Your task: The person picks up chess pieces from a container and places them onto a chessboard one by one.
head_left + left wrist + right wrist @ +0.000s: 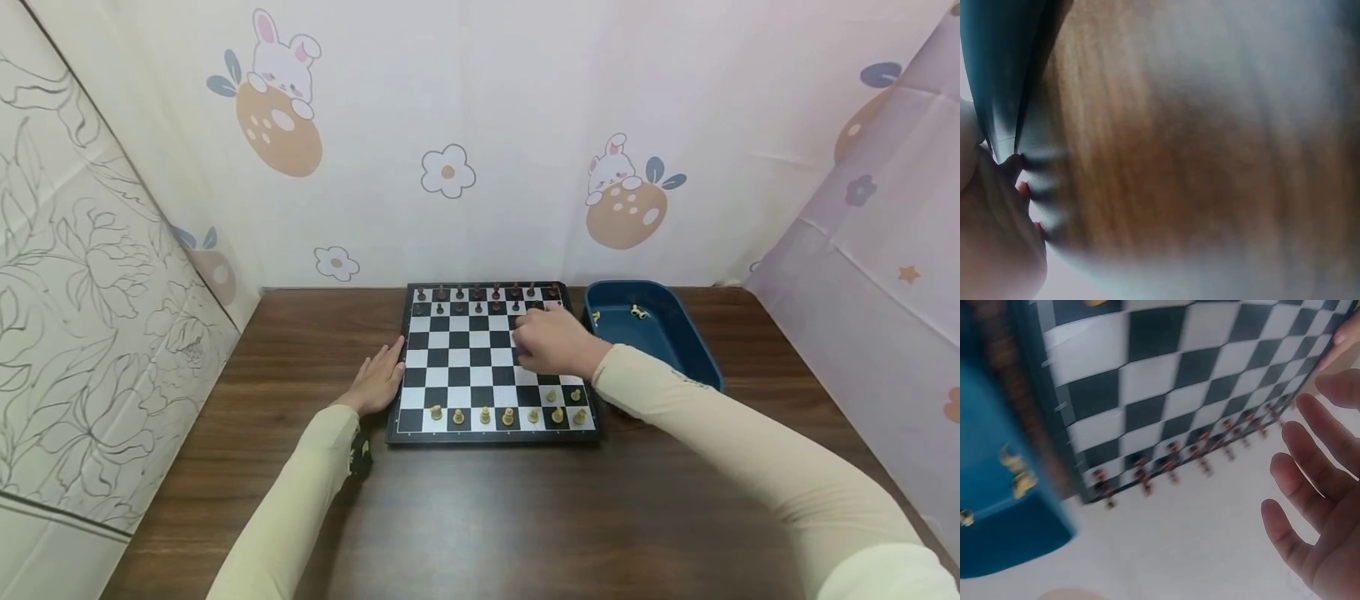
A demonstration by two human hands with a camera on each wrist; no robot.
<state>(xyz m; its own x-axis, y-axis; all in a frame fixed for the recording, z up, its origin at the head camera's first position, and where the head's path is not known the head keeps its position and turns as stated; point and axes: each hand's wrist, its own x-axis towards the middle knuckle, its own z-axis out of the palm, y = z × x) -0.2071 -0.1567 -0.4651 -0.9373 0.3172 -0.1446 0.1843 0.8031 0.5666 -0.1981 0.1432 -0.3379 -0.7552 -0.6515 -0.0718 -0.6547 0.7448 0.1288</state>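
A black-and-white chessboard (459, 358) lies flat on the table. My left hand (377, 377) rests beside it, fingers extended with the fingertips right at the board's left edge. Over the right part of the board hovers my right hand (553, 340). In the right wrist view its fingers (1300, 478) are spread and loosely bent, with nothing seen between them. Dark red chess pieces (477, 307) stand in two rows along the far side. Near side, a row of pale yellow pieces (508, 416) stands, with two more yellow pieces (551, 395) ahead of it at the right.
Just right of the board sits a blue tray (693, 337), holding several yellow pieces (638, 312); my right forearm passes over its near side. Brown wooden table (495, 508) extends toward me. A printed curtain (517, 217) hangs behind the table's far edge.
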